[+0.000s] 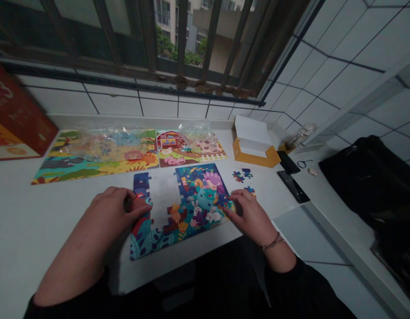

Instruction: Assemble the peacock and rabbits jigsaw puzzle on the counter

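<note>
A partly assembled jigsaw puzzle (205, 195) with rabbits and a blue animal lies flat on the white counter in front of me. Its upper left-middle part is a gap where the bare white surface shows. My left hand (117, 208) is at the puzzle's left edge, thumb and fingers closed on the pieces there. At the opposite edge, my right hand (249, 212) pinches the border with thumb and forefinger. A few loose puzzle pieces (238, 177) lie beyond my right hand, one of them partly behind its fingers.
Behind the puzzle lie a savanna picture (59, 153) and a farm picture (175, 160), both partly under clear plastic bags (102, 144). An open yellow box (254, 157) stands right of them. Farther right are a black phone (293, 187) and a black bag (364, 177). A red box (19, 115) stands left.
</note>
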The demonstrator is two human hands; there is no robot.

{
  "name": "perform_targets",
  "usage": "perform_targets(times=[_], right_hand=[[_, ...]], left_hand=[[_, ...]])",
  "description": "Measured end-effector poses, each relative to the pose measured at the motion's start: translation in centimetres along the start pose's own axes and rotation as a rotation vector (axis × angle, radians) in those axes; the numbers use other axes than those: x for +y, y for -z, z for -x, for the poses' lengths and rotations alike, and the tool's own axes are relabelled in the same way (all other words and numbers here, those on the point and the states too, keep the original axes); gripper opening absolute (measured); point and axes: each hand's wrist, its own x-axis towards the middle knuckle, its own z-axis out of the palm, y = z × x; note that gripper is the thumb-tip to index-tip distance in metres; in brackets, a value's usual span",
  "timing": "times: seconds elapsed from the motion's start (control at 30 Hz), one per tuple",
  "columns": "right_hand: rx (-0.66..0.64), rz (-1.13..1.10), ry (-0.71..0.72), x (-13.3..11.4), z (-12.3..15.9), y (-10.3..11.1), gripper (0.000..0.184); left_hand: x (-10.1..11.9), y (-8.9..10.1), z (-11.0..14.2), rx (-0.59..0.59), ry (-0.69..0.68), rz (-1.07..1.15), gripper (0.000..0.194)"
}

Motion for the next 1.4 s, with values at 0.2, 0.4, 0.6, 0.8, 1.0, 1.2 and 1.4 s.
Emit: perform_targets(times=[0.2,0.4,0.6,0.8,1.0,1.2,1.4], right_hand=[[0.055,0.02,0.069,-1.6,-0.2,-0.3,0.033],[-0.07,-0.021,0.152,-3.7,-0.8,-2.0,0.044],[-0.118,0.033,0.111,-0.1,-1.2,0.6,0.058],[-0.137,0.028,0.092,1.8,-0.5,1.8,0.051],[0.075,0.196,-0.093,3.9,-0.6,2.1,0.028],[0.156,0.364,-0.211,7.0,-3.6,1.3,0.032],[0.12,0.355,-0.252,7.6,-6.4,-0.2,0.036]], left_hand=[[-0.1,0.0,0.0,-0.024,0.002,-0.064,0.039],[0.4,0.5,-0.1,-0.107,0.032,-0.09,0.045],[0.7,0.8,0.0,-0.102,0.036,-0.101,0.044],[0.9,0.9,0.0,-0.091,0.047,-0.06,0.047],[0.3,0.5,-0.3,-0.073,0.028,-0.04,0.047],[0.3,0.5,-0.4,-0.073,0.036,-0.022,0.048],[0.3,0.5,-0.3,-0.055,0.036,-0.013,0.044]])
